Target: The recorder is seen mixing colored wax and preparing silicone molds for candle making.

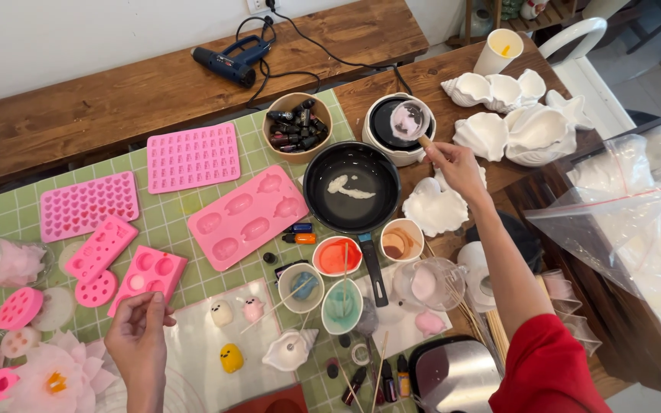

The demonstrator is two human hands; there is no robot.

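The right hand (457,164) holds the wooden handle of a small ladle (409,120), fingers closed on it, and the ladle's bowl of pale pink wax sits over the round melting pot (398,130) just beyond the hand. The left hand (141,336) pinches something thin I cannot tell, just below the pink moulds (147,277). Small figures (231,357) lie finished to its right; the moulds look mostly unfilled.

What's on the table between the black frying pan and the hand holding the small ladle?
In the head view, only bare wooden tabletop lies between the black frying pan and the right hand; white shell dishes sit just below that stretch.
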